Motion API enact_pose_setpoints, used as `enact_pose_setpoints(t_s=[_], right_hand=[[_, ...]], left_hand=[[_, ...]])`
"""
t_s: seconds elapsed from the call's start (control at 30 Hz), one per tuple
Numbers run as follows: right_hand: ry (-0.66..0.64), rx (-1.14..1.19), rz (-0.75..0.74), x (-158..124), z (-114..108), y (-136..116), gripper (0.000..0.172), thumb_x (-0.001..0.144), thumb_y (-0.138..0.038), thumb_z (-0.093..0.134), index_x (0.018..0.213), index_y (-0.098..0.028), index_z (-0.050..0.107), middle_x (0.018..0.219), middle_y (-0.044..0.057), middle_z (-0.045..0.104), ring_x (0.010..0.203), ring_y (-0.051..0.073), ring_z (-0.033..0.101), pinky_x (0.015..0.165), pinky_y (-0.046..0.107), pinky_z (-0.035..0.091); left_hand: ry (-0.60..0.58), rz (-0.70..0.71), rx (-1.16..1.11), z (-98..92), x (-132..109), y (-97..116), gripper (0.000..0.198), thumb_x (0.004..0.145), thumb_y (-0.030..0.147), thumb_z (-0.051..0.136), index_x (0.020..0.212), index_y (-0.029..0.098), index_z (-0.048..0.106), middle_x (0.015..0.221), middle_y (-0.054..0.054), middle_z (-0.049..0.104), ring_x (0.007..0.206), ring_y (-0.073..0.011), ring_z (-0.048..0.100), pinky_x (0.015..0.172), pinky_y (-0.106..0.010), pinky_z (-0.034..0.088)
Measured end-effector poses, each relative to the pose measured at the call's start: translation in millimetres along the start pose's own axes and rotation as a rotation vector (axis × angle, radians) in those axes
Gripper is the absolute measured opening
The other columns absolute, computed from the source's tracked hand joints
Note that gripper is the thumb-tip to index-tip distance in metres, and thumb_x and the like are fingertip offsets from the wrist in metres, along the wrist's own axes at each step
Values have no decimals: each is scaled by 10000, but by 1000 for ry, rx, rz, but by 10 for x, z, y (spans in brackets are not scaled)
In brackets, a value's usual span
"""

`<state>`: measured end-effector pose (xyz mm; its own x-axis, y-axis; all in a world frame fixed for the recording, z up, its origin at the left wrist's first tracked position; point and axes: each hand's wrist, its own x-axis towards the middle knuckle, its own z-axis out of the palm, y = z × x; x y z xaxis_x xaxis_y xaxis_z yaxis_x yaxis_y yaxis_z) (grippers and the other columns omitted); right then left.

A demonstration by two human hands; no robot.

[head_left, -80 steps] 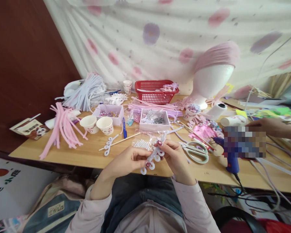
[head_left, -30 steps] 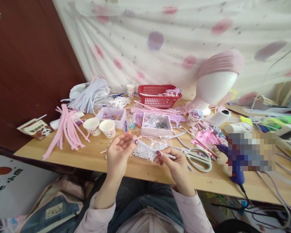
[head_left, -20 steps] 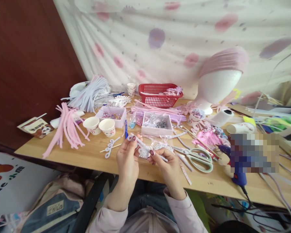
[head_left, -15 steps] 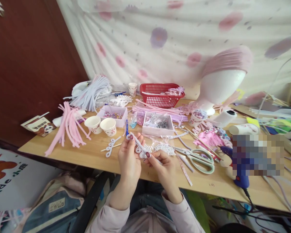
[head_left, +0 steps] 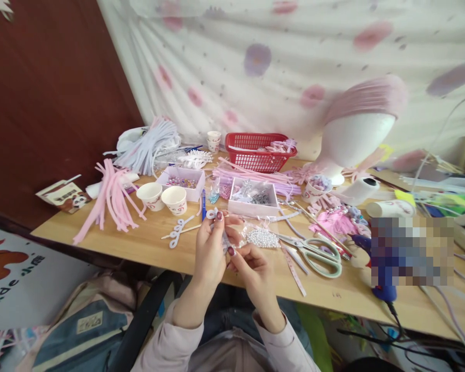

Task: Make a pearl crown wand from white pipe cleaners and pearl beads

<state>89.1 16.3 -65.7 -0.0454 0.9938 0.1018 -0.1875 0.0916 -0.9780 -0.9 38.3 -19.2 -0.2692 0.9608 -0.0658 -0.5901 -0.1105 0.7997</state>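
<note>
Between my two hands is a white looped pipe cleaner (head_left: 211, 213), mostly covered by fingers. My left hand (head_left: 213, 248) pinches it, with one looped end sticking out above the thumb. Lower down, my right hand (head_left: 251, 263) is closed at the piece's bottom end, thumb against fingers. On the table to the left lies a similar looped white pipe cleaner (head_left: 175, 233) beside a thin stick. A blue pen (head_left: 203, 202) stands out just behind my left hand. To the right of the fingers is a clear bag of white pearl beads (head_left: 262, 238).
Scissors (head_left: 321, 256) lie right of my hands, and a blue glue gun (head_left: 384, 281) stands farther right. Two paper cups (head_left: 174, 200), bead boxes (head_left: 254, 205) and a red basket (head_left: 238, 157) fill the back. Pink pipe cleaners (head_left: 112, 201) spread leftward; a foam head (head_left: 354, 137) stands behind.
My left hand has turned, its fingers curling over the looped pipe cleaner, which is now more hidden. My right hand has shifted slightly left and closer to it. The view has moved a little.
</note>
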Motion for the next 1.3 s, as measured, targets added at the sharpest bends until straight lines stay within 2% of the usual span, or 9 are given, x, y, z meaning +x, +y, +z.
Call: enact_pose_setpoints(t_s=[0.1, 0.2, 0.33, 0.43, 0.6, 0.73, 0.9, 1.1, 1.3], right_hand=[[-74, -38, -21, 15, -94, -77, 273, 760, -433, 758, 657, -195, 672, 592, 17, 670, 547, 147, 599, 550, 266, 488], [-168, -113, -93, 85, -315, -231, 174, 787, -352, 753, 704, -202, 725, 715, 42, 713, 664, 169, 634, 655, 292, 522], [-38, -128, -137, 191, -519, -411, 127, 826, -348, 728, 847, -226, 758, 719, 17, 695, 548, 123, 568, 505, 242, 497], [-88, -121, -97, 243, -479, -474, 193, 817, -382, 733, 910, -219, 776, 726, 22, 699, 490, 108, 551, 431, 226, 475], [-175, -59, -42, 252, -351, -505, 183, 827, -363, 727, 783, -186, 742, 595, -8, 628, 415, 96, 527, 426, 234, 441], [-147, -69, -116, 219, -353, -484, 155, 845, -325, 718, 762, -194, 732, 652, -9, 602, 443, 78, 481, 443, 239, 386], [-81, -130, -215, 191, -359, -429, 139, 863, -307, 705, 760, -228, 753, 708, 3, 593, 576, 112, 511, 512, 254, 396], [-55, -157, -202, 199, -357, -379, 103, 865, -252, 708, 798, -275, 783, 760, -2, 649, 698, 140, 554, 636, 277, 423], [-53, -170, -223, 213, -384, -326, 101, 863, -252, 709, 813, -283, 792, 801, 6, 664, 748, 154, 570, 662, 287, 426]], left_hand=[[-125, 5, 37, -41, 4, 30, 251, 840, 384, 700, 851, 172, 566, 654, 46, 625, 368, -6, 328, 368, -148, 241], [-237, -22, 100, -95, 0, 76, 263, 861, 389, 679, 974, 187, 555, 599, 66, 582, 384, -16, 314, 408, -154, 265], [-429, -123, 232, -172, -14, 125, 335, 911, 403, 615, 1142, 199, 484, 594, 56, 601, 392, -31, 310, 425, -168, 256], [-576, -208, 308, -220, -33, 137, 472, 922, 428, 593, 1280, 185, 406, 599, 42, 611, 399, -42, 332, 428, -180, 257], [-673, -251, 433, -289, -69, 150, 609, 945, 437, 554, 1426, 182, 283, 687, -3, 648, 424, -51, 411, 427, -176, 289], [-704, -277, 432, -304, -69, 143, 676, 955, 461, 527, 1481, 180, 208, 622, 17, 625, 413, -74, 453, 393, -170, 304], [-654, -220, 412, -271, -51, 109, 629, 964, 426, 531, 1476, 196, 247, 559, 60, 563, 428, -78, 448, 427, -172, 352], [-621, -176, 427, -265, -42, 84, 567, 997, 453, 440, 1476, 216, 253, 542, 59, 574, 394, -76, 414, 424, -184, 336], [-576, -155, 465, -255, -53, 58, 542, 1003, 474, 404, 1472, 235, 273, 513, 85, 506, 403, -79, 379, 422, -183, 309]])
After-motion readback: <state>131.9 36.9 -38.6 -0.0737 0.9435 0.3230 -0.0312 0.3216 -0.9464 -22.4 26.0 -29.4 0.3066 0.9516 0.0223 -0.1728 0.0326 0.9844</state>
